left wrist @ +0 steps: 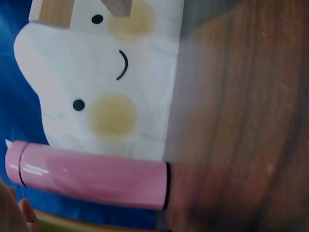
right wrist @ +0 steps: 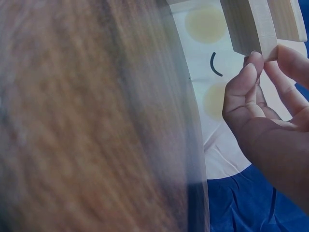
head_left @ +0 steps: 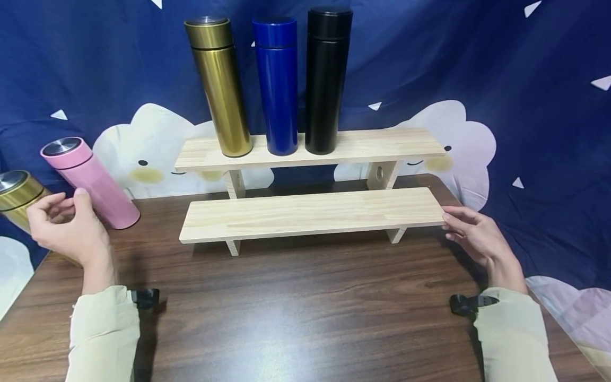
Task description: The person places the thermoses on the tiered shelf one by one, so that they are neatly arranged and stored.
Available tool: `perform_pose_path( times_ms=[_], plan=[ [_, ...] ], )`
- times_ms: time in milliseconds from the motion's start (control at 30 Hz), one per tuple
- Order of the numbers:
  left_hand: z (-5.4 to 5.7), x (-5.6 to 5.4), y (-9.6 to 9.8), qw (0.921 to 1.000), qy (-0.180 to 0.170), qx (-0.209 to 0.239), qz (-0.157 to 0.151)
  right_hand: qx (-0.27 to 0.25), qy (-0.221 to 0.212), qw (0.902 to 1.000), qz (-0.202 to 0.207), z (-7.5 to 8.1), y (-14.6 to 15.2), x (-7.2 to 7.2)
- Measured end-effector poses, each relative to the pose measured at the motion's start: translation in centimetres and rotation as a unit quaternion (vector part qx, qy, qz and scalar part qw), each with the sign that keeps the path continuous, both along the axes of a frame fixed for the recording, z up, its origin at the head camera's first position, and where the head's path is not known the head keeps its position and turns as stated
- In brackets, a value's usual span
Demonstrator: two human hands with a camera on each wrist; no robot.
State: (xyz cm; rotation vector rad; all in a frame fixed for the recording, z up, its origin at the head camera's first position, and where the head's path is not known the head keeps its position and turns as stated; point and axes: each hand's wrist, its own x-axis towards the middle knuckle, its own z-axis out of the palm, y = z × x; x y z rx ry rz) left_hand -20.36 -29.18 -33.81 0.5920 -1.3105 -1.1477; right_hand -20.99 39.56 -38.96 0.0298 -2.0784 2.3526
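My left hand (head_left: 71, 228) is raised at the left, fingers loosely bent, with nothing seen in its grip. It overlaps a gold thermos (head_left: 16, 199) and is close to a pink thermos (head_left: 102, 191); both have shiny lids. In the left wrist view the fingers show beside the lid end of the pink thermos (left wrist: 96, 174). At the right, my right hand (head_left: 477, 239) pinches the end of the lower board of a two-tier wooden shelf (head_left: 310, 212). The right wrist view has the fingertips of that hand (right wrist: 265, 101) at the board's corner (right wrist: 263, 29).
On the upper tier stand a second gold thermos (head_left: 221, 95), a blue thermos (head_left: 279, 90) and a black thermos (head_left: 328, 85). Behind the brown wooden table (head_left: 296, 307) hangs a dark blue curtain (head_left: 525, 132) with white clouds.
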Motion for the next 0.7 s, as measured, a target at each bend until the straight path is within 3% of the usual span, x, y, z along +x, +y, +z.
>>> perform_pose_path(
  times_ms=[67,333,500,700],
  plan=[
    [-0.4,0.2,-0.4,0.9997,0.004,-0.008,0.022,0.002,-0.001,1.0,0.001,0.0,0.0,0.0],
    [-0.9,2.0,-0.3,0.9989,0.013,-0.009,0.045,0.002,0.0,1.0,-0.001,0.0,0.1,0.0],
    [-2.0,2.4,-1.1,0.9968,-0.027,0.001,0.076,-0.002,0.002,1.0,0.004,-0.1,0.2,0.0],
    [-3.8,1.8,-3.4,0.9896,-0.093,0.017,0.109,0.001,0.005,1.0,0.003,-0.1,0.1,0.0]
  ],
)
